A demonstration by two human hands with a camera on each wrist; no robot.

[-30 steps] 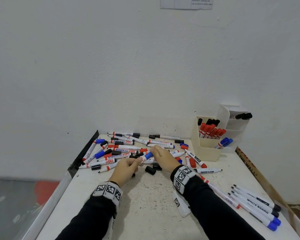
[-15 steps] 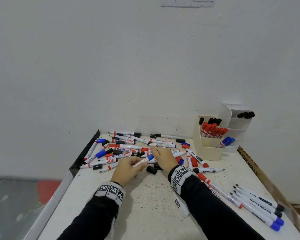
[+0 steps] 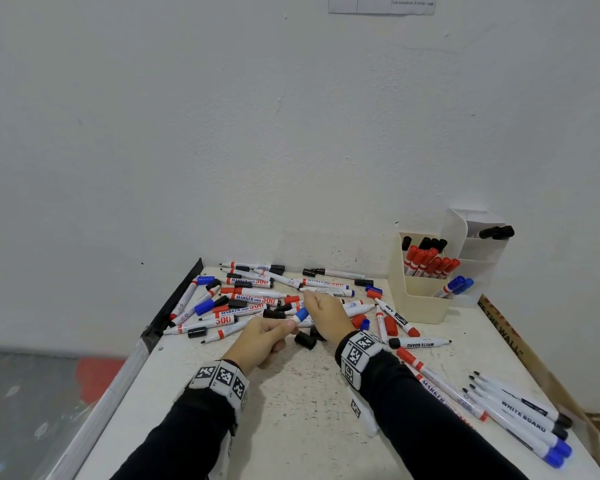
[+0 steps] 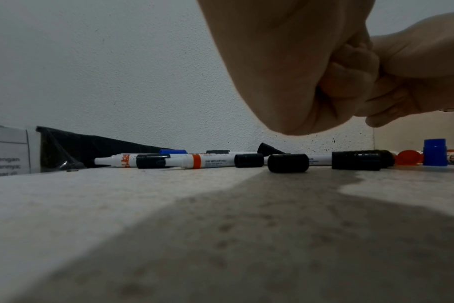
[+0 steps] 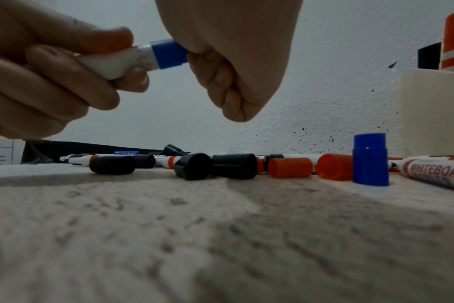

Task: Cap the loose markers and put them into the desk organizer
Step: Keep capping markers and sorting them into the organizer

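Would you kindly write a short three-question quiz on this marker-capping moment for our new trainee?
1. True or false: the left hand grips the white barrel of the marker held above the table.
2. Which colour is the cap that the right hand holds on that marker? A red, B blue, C black.
3. Fill in: the red-capped markers already put away stand in the cream ______ at the right of the table.

Key: 1 true; 2 B; 3 organizer.
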